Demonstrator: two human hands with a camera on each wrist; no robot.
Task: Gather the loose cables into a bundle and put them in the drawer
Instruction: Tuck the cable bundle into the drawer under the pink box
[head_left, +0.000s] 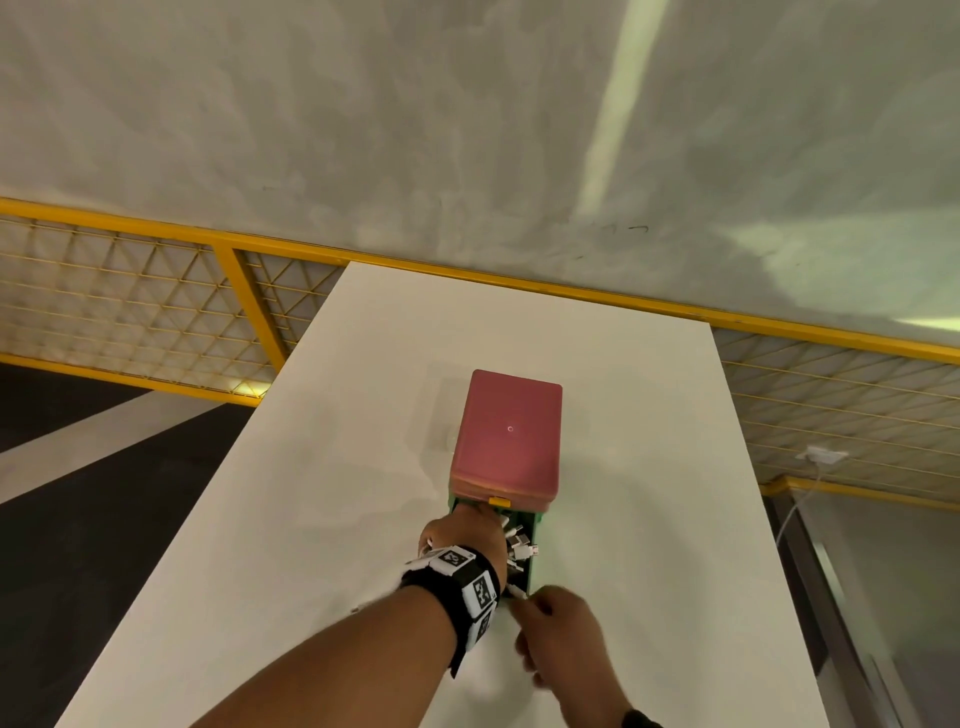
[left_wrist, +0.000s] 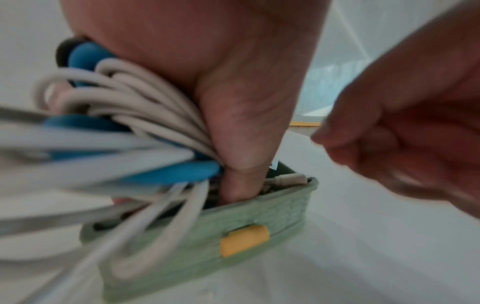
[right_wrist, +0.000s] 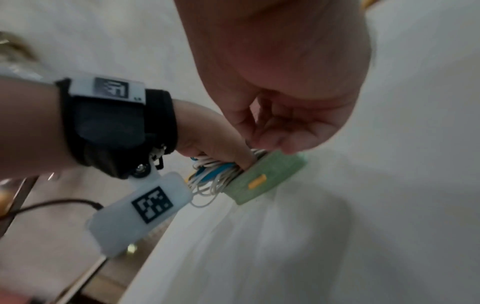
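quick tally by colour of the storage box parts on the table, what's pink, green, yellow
pink box top: 1
green drawer: 1, pulled out, with the cable bundle partly in it
yellow drawer handles: 2, one on the green drawer, one under the pink top
total: 4

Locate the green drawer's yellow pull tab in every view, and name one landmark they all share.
Head: the yellow pull tab in view sits on the pink upper drawer; the green drawer's own tab is hidden behind the hands.
Left wrist: low centre, on the drawer's front face.
Right wrist: centre right, below the right hand.
Shared landmark: the cable bundle gripped by the left hand at the drawer.
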